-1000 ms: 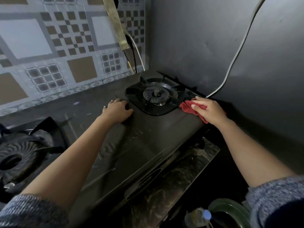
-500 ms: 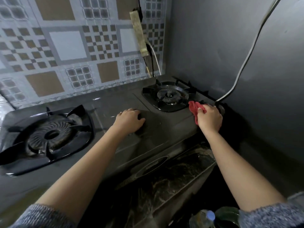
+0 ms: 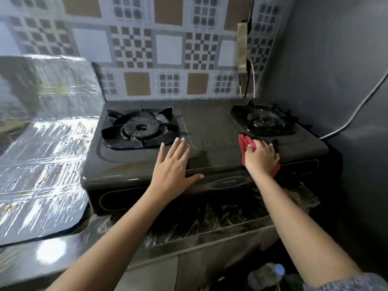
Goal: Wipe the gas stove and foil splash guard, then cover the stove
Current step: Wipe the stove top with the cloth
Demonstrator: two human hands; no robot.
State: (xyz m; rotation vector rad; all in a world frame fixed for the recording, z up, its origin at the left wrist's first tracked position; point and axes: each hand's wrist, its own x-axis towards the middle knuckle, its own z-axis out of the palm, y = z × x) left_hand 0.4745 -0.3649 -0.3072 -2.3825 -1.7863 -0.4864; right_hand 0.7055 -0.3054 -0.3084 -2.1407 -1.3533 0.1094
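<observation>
A dark two-burner gas stove (image 3: pixel 212 124) stands on a marbled counter. Its left burner (image 3: pixel 139 129) and right burner (image 3: pixel 262 120) carry black pan supports. My left hand (image 3: pixel 173 164) lies flat with straight fingers on the stove top, near its front middle. My right hand (image 3: pixel 261 157) grips a red cloth (image 3: pixel 244 144) and presses it on the stove top just in front of the right burner. A crinkled silver foil splash guard (image 3: pixel 42 148) lies folded to the left of the stove, one panel flat on the counter and one leaning up behind.
A patterned tiled wall (image 3: pixel 168 49) rises behind the stove and a dark grey wall (image 3: pixel 336 70) closes the right side. A white cable (image 3: pixel 357 110) runs down that wall. A plastic bottle (image 3: pixel 266 276) stands low at the front right.
The view has swung left and back, bringing the whole stove and foil guard into sight. My right hand drew the cloth from beside the right burner toward the stove's front. My left hand's fingers straightened.
</observation>
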